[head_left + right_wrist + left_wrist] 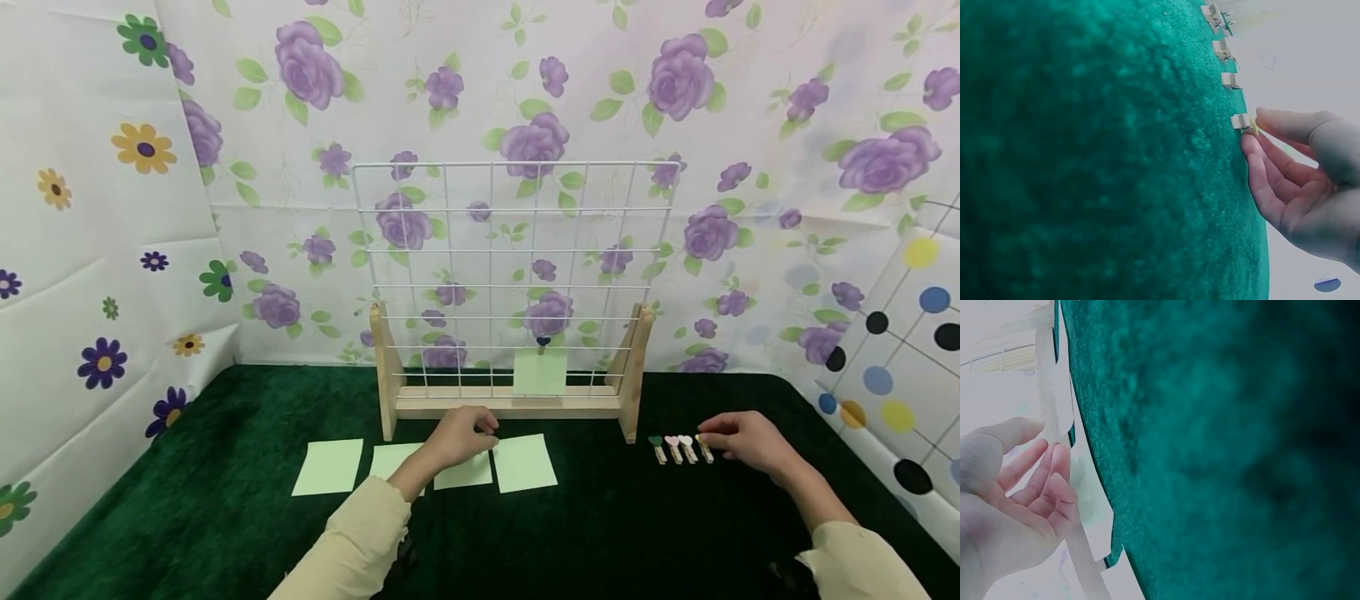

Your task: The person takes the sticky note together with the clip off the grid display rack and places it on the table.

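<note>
My right hand [750, 440] reaches to the end of a row of small wooden clothespins with heart tops. In the right wrist view its thumb and fingertips pinch the yellow heart of the endmost clothespin [1240, 121], which lies on the cloth. The green-heart clothespin [657, 450], a pink-heart one [674, 450] and a white-heart one [688, 450] lie alongside. My left hand [457, 439] hovers over the row of pale green paper squares, fingers loosely bent, thumb apart from them, holding nothing. Below it is one paper square [465, 475], partly hidden; another square [527, 463] lies just right.
A white wire grid [491, 250] stands upright in a wooden base [510, 408]. A dark-heart clothespin [542, 343] fixes one paper square [540, 372] low on it. Another paper square [328, 467] lies at the left of the dark green cloth [225, 500].
</note>
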The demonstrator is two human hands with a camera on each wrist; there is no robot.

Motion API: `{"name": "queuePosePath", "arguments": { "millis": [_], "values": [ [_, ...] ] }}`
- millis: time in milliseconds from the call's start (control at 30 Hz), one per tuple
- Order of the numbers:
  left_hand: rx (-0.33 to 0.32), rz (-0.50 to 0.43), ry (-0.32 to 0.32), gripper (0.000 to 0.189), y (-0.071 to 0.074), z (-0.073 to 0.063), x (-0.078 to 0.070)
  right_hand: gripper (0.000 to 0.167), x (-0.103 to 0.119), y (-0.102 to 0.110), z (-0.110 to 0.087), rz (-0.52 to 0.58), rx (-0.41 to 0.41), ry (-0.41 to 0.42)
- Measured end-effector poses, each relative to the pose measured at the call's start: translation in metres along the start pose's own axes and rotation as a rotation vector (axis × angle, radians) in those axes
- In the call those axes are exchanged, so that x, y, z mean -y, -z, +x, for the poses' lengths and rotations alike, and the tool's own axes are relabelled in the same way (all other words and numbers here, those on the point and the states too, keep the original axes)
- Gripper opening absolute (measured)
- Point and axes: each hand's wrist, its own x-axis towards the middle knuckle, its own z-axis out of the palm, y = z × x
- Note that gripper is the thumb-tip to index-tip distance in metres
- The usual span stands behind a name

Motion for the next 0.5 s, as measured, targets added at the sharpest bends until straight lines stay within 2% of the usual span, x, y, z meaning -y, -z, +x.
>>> {"name": "queuePosePath", "arguments": {
  "millis": [267,500],
  "values": [
    [-0.023,-0.007,0.017,0.017,0.005,-0.003,0.001,0.039,0.004,0.004,-0.001,-0.051,-0.05,0.049],
    [-0.057,-0.054,0.032,0.024,0.011,-0.008,0.0,0.039,0.027,0.0,0.0,-0.12,-0.117,0.134]
  ]
}}
